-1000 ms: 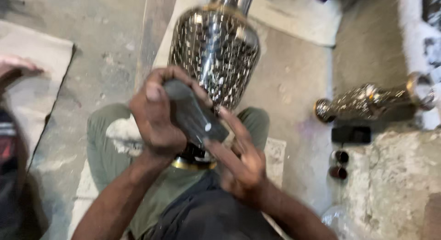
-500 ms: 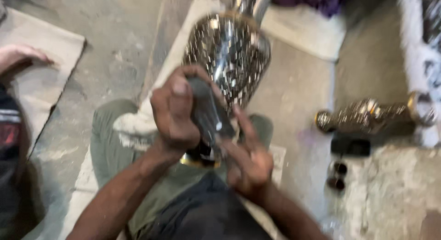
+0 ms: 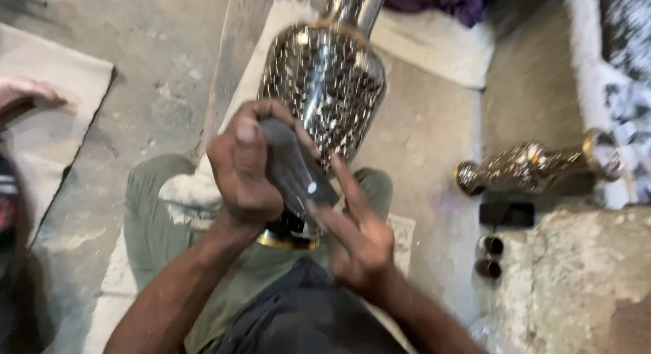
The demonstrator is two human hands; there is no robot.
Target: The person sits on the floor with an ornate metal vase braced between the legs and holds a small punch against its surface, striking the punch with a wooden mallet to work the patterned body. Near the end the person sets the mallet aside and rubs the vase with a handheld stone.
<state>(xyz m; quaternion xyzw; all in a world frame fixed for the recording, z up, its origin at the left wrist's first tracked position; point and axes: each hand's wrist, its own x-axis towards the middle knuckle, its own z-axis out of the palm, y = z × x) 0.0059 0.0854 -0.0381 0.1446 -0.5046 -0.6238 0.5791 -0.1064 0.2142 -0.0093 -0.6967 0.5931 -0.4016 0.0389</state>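
The person sits on the floor with a tall silver vase covered in small mirror-mosaic tiles [image 3: 324, 83] lying across the lap, its gold-rimmed foot [image 3: 288, 240] toward the body and its neck pointing away. The left hand [image 3: 245, 165] is clenched around a dark grey, smooth oblong block [image 3: 298, 172] and presses it against the lower body of the vase. The right hand [image 3: 358, 233] lies loosely against the block's near end, fingers stretched out, steadying rather than gripping. It looks like a rubbing or finishing pass over the mosaic surface; carrying on would call for a firm hold on the block while the vase is kept from rolling on the lap.

The bare grey concrete floor [image 3: 163, 89] is dusty, with pale cloth mats [image 3: 434, 49] spread on it. To the right, well apart, a second smaller mosaic vase with a gold rim [image 3: 536, 165] lies on its side near a rough stone ledge [image 3: 576, 272]. At the far left, another person's hand [image 3: 27, 93] rests on a mat.
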